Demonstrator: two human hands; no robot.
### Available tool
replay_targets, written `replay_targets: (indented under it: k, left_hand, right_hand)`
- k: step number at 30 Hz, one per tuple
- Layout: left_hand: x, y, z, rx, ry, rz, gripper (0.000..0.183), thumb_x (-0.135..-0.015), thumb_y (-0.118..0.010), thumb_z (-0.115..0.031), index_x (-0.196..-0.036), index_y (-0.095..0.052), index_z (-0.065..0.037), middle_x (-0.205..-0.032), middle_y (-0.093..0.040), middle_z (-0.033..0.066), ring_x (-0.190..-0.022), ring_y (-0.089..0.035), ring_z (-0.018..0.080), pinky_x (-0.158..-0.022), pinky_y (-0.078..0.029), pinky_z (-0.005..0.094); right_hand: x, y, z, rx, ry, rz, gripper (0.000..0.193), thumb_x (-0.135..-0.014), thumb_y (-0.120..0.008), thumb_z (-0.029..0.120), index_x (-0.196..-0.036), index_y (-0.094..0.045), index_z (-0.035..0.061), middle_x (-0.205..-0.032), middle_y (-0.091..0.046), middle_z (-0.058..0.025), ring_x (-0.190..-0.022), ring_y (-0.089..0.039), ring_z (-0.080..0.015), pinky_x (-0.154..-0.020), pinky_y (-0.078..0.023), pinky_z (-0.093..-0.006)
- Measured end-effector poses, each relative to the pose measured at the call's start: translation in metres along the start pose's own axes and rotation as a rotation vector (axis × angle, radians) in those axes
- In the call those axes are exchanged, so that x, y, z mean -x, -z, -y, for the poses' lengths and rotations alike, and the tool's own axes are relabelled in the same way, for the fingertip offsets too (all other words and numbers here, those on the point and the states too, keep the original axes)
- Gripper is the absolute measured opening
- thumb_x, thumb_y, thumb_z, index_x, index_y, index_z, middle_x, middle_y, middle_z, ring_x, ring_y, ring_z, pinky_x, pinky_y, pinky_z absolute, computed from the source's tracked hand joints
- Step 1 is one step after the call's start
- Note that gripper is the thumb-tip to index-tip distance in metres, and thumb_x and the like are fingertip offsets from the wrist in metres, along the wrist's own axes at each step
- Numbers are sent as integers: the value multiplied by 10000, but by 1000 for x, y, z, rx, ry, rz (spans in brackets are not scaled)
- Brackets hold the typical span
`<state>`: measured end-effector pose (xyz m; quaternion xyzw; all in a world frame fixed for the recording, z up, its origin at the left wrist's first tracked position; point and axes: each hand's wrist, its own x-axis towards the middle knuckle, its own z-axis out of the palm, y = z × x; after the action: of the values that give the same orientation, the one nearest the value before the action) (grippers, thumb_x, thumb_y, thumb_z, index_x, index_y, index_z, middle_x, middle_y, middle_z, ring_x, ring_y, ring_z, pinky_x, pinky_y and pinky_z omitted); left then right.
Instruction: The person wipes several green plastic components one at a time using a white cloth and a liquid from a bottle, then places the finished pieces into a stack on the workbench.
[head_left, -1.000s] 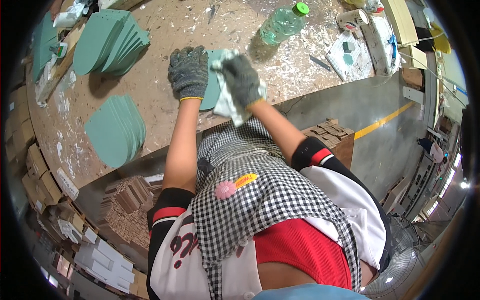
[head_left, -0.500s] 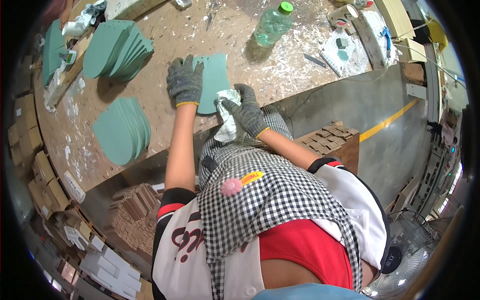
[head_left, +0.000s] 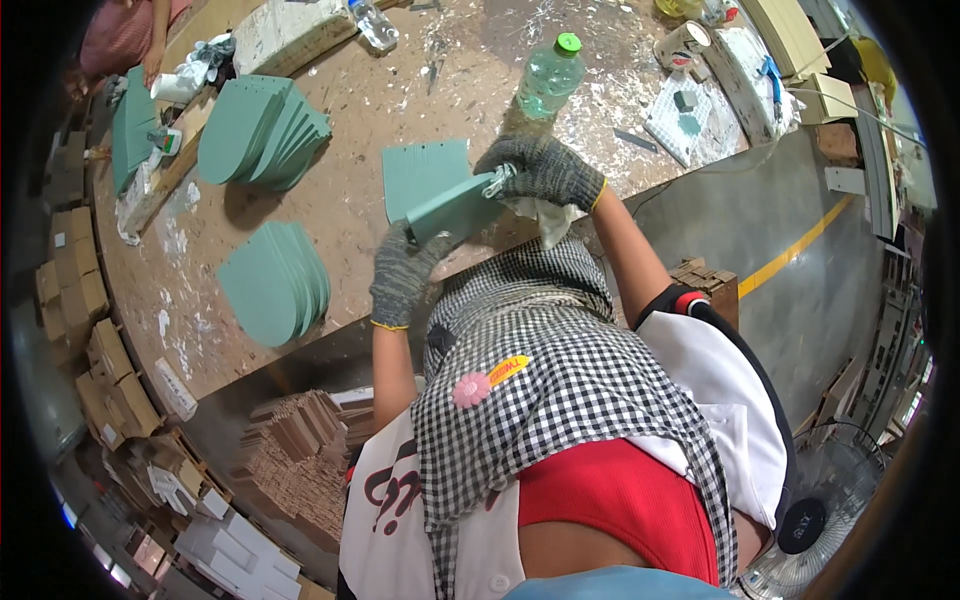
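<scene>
A green painted panel (head_left: 452,210) is tilted up off the table's near edge, its thin edge facing upward. My left hand (head_left: 400,275), in a grey knit glove, is closed on the panel's near left end. At its other end my right hand (head_left: 550,172), gloved the same, presses a crumpled white cloth (head_left: 552,222) to the edge; part of the cloth hangs below the fingers. Another green panel (head_left: 420,168) with small holes along its far edge lies flat just beyond. Two stacks of round-ended green panels, one farther back (head_left: 240,130) and one nearer (head_left: 275,285), stand to the left.
On the paint-spotted worktable (head_left: 350,100) a green-capped clear bottle (head_left: 552,80) stands beyond my right hand. A white tray (head_left: 680,118) and a cup (head_left: 682,46) are at the right. Brown pieces are stacked below (head_left: 300,450). A co-worker's arm (head_left: 158,40) shows at far left.
The panel has been lifted from flat to tilted, showing another panel on the table. My left hand has come nearer to me; my right hand has moved up and right with the cloth.
</scene>
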<state>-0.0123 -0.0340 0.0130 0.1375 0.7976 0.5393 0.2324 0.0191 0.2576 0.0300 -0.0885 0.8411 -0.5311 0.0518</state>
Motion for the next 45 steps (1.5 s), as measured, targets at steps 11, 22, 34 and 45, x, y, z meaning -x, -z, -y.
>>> replay_targets:
  k: [11,22,34,45]
  left_hand:
    - [14,-45,-28,-489,-242,22,328,-954,-661,-133,-1249,-668,9,-1174,-718,191,-1061,-704,277,-905,-539,347]
    - [23,-65,-32,-161,-154,-138,341,-951,-673,-100,-1258,-655,47,-1169,-721,184,-1049,-693,251,-915,-532,364]
    - [22,-55,-25,-181,-88,-121,320,-910,-710,-59,-1217,-692,27,-1149,-736,157,-1046,-700,241,-925,-527,348]
    - [29,-35,-14,-55,131,-112,351,-896,-741,-48,-1240,-697,6,-1091,-747,117,-948,-674,148,-852,-530,304]
  right_hand:
    - [-8,-61,70,374,253,-418,126,-902,-675,220,-963,-707,115,-997,-697,-118,-1004,-659,-281,-987,-513,-411]
    - [-13,-51,-34,-211,-252,-329,419,-972,-520,70,-1385,-566,133,-1309,-616,-152,-1174,-612,-334,-1094,-453,-391]
    - [20,-35,-74,-282,-425,-810,312,-981,-574,235,-1204,-592,19,-1056,-631,-193,-1013,-634,-353,-872,-532,-444]
    - [-33,115,7,655,257,-922,222,-959,-664,112,-1173,-678,56,-1124,-700,-134,-984,-709,-256,-867,-588,-384]
